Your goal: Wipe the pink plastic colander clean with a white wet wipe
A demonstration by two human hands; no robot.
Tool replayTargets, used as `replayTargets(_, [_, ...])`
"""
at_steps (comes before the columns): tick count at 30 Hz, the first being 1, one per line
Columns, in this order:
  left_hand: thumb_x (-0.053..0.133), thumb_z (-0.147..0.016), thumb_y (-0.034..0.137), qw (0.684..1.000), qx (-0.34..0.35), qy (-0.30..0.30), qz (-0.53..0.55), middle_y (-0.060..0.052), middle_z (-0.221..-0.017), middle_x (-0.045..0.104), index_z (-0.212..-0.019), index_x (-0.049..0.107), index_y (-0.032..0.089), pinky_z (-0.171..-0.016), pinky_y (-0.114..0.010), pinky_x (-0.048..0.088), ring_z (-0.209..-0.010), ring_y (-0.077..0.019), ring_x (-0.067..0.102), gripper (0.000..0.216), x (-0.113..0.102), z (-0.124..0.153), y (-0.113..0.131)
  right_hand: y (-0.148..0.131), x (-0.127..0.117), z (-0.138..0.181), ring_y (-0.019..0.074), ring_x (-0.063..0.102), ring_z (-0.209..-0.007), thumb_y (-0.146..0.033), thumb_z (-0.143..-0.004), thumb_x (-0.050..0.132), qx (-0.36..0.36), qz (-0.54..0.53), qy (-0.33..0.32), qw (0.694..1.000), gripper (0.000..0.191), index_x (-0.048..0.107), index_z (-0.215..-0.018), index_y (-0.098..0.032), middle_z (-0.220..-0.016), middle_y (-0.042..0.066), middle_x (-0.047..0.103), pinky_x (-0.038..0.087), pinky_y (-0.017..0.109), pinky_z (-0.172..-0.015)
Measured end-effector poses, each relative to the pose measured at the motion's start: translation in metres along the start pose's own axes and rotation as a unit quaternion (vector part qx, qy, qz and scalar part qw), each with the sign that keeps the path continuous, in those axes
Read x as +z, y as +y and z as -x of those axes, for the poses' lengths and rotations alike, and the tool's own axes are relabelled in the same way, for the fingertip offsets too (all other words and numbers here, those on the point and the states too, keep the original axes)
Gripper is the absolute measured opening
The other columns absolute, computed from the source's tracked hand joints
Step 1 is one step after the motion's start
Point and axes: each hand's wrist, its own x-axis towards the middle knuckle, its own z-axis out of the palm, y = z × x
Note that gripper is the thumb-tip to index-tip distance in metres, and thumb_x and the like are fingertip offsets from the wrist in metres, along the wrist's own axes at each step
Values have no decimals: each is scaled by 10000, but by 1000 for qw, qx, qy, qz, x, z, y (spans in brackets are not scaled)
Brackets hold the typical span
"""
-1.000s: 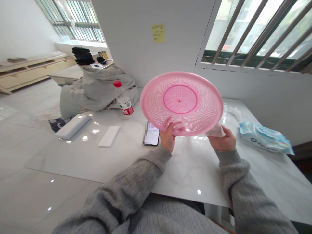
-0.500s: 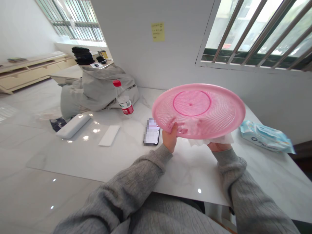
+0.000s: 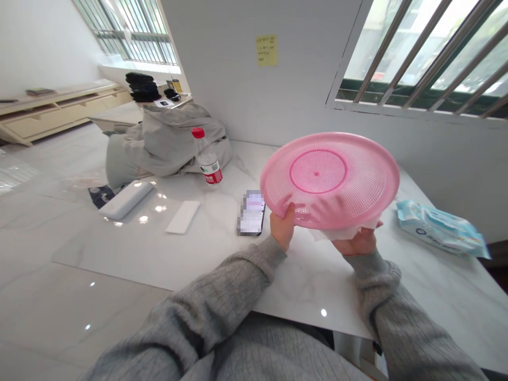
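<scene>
You can't read any full word or number here. The yellow note (image 3: 266, 51) on the wall (image 3: 230, 84) before you bears several lines of writing, too small to make out. Your bottle (image 3: 211, 172) has white characters on its red label, blurred. The blue pack (image 3: 440, 227) carries a dark ring mark beside illegible characters. Your phone (image 3: 254, 219) screen is partly pixelated, its text unreadable.

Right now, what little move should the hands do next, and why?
I'd probably slide the right hand gently along the pink basket's underside: it's underneath with a thin white sheet, while the left hand grips the rim.
</scene>
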Motion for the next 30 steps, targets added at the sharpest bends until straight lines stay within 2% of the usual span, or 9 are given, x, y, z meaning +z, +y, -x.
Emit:
replayTargets(3, [846, -885, 578, 1000, -8, 5, -9, -154, -1132, 847, -1381, 716, 197, -981, -533, 665, -1134, -358, 805, 639, -1, -1, -2, 9, -8, -1, 374, 601, -1476, -544, -693, 990, 7, 37, 4, 999, 693, 757, -1320, -364, -1429, 58, 759, 391, 713, -1279])
replayTargets(6, [838, -904, 547, 1000, 9, 0, -24, -139, -1115, 849, -1337, 740, 205, -1066, -559, 630, -1185, -352, 787, 560, -2, 0, -4, 17, -14, -3, 347, 671, -1404, -233, -721, 973, -18, 72, 58, 996, 624, 765, -1300, -336, -1419, 47, 766, 416, 699, -1274])
replayTargets(8, [821, -932, 502, 999, 38, -13, -33, -126, -1116, 849, -1285, 762, 209, -1143, -560, 585, -1208, -327, 778, 463, -2, 1, -4, 19, -15, -5, 327, 681, -1394, -160, -731, 940, -36, 84, 80, 993, 597, 771, -1280, -324, -1409, 31, 773, 418, 684, -1280])
replayTargets(11, [807, -955, 413, 994, 91, -43, -42, -106, -1238, 826, -1226, 785, 225, -1242, -527, 507, -1293, -288, 739, 331, -1, 4, -2, 18, -14, -7, 306, 706, -1364, -136, -741, 893, -52, 85, 93, 991, 556, 779, -1245, -340, -1360, -6, 797, 405, 677, -1291])
replayTargets(14, [806, -949, 373, 991, 100, -80, -43, -90, -1373, 780, -1233, 787, 230, -1282, -505, 463, -1392, -283, 676, 318, 2, 8, 0, 17, -13, -10, 311, 731, -1329, -128, -745, 848, -43, 76, 98, 991, 505, 796, -1209, -321, -1251, 5, 835, 401, 673, -1299])
replayTargets(19, [864, -895, 388, 992, 31, -122, -9, -86, -1520, 697, -1404, 713, 236, -1307, -515, 425, -1493, -302, 588, 551, 6, 12, -9, 26, -25, -15, 336, 711, -1364, -171, -778, 820, 24, 50, 79, 995, 388, 811, -1142, -307, -1169, 28, 855, 419, 664, -1299])
replayTargets(24, [904, -846, 416, 978, -150, -140, 40, -147, -1459, 720, -1390, 700, 240, -1016, -538, 649, -1306, -362, 713, 607, 7, 14, -22, 35, -47, -19, 359, 680, -1402, -304, -816, 817, 144, 30, 38, 988, 308, 803, -1124, -289, -1213, 54, 848, 451, 675, -1271])
replayTargets(27, [920, -820, 385, 977, -151, -133, 64, -144, -1443, 723, -1415, 682, 246, -952, -492, 672, -1241, -339, 740, 656, 7, 15, -25, 33, -51, -19, 361, 669, -1415, -351, -814, 824, 194, 10, 13, 981, 316, 803, -1118, -265, -1220, 80, 845, 448, 659, -1273])
replayTargets(30, [936, -793, 385, 982, -127, -129, 51, -132, -1426, 733, -1459, 656, 252, -997, -520, 653, -1248, -343, 731, 735, 7, 13, -25, 29, -51, -19, 380, 663, -1418, -327, -787, 847, 207, -2, 0, 978, 358, 802, -1131, -239, -1190, 103, 850, 421, 681, -1277])
